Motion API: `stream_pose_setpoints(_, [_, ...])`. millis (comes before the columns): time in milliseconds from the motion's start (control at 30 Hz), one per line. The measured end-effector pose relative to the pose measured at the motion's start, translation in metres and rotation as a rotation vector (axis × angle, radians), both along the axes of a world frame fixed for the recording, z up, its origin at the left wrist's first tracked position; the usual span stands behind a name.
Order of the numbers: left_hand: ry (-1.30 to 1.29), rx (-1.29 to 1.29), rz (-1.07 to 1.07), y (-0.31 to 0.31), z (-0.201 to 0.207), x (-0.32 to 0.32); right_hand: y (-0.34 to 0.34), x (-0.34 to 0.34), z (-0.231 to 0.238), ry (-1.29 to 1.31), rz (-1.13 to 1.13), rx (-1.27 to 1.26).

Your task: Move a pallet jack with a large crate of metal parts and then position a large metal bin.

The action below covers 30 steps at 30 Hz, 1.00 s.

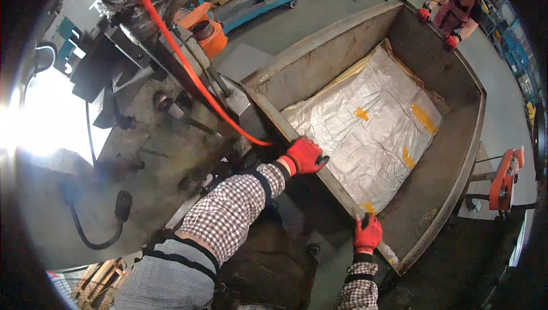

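Both red-gloved hands, left hand (305, 155) and right hand (367, 232), have fingers closed over the near rim of the large rusty steel trough (319, 176); lifting evenly with the co-worker's gloved hands (436, 27) at the far end seems wise.

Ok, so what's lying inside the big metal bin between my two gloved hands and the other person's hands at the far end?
In the head view, a silver foil-like sheet with yellow tape patches covers the metal bin floor between your left hand, right hand and the co-worker's hands.

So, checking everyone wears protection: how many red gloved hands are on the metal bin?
4. The person's left hand and right hand grip the metal bin's near rim; a co-worker's two hands hold the far end.
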<state>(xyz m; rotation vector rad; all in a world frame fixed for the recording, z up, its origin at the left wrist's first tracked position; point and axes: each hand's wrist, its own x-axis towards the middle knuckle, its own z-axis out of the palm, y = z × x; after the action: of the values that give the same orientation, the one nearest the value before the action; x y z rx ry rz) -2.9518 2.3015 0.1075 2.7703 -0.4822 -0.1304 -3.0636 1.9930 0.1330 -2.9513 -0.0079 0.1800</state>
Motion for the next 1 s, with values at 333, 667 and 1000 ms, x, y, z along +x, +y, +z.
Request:
stream_pose_setpoints(333, [-0.211,-0.033,0.145,-0.049,0.068,-0.036,-0.073,-0.035,0.097,-0.097,-0.044,0.357])
stream_pose_setpoints(667, [0.291,-0.311,-0.045,-0.178,0.114,-0.056,-0.298,-0.218,0.13,-0.106,-1.328,0.492])
stream_pose_setpoints(1000, [0.218,-0.931,-0.576,-0.521,0.184,-0.083,-0.38,-0.137,0.116,-0.39,-1.038,1.396])
